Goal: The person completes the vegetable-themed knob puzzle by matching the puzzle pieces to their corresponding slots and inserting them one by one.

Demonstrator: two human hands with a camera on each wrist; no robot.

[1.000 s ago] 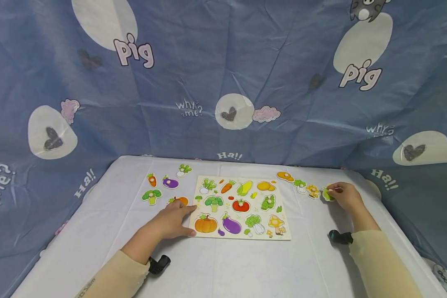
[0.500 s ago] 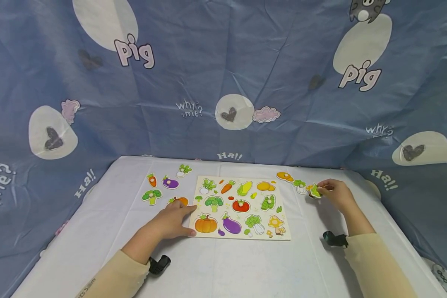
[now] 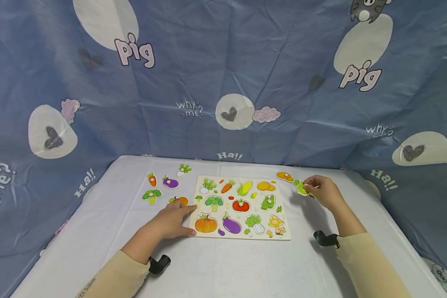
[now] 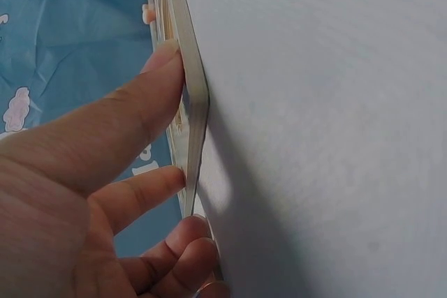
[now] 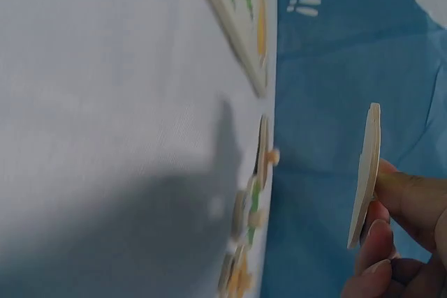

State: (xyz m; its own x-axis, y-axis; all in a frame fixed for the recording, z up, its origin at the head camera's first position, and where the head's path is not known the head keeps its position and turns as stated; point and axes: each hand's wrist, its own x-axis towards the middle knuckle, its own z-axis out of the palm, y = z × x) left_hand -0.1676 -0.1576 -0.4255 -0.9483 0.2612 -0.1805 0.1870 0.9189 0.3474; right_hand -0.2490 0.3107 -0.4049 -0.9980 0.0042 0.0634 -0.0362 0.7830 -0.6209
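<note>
In the head view, the white vegetable puzzle board (image 3: 255, 209) lies mid-table. My left hand (image 3: 170, 219) touches its left side, thumb on the near corner and index finger at the edge. Part of an orange pumpkin piece (image 3: 184, 201) shows beyond the left fingers. My right hand (image 3: 324, 192) pinches a yellow-green puzzle piece (image 5: 367, 179) between thumb and fingers. In the right wrist view this flat wooden piece stands on edge above the table. From the head, it overlaps the cabbage piece, and the mushroom piece is mostly hidden behind the hand.
Left of the board lie carrot (image 3: 152, 180), eggplant (image 3: 170, 182), radish (image 3: 183, 170) and broccoli (image 3: 151, 197) pieces. A potato piece (image 3: 284, 176) lies at the board's far right. The knobbed tomato piece (image 3: 241, 205) sits in the board. A blue printed cloth (image 3: 193, 82) rises behind the table.
My right hand has moved left toward the board, carrying the yellow-green piece across the mushroom piece to the cabbage piece. The left hand and board stay put.
</note>
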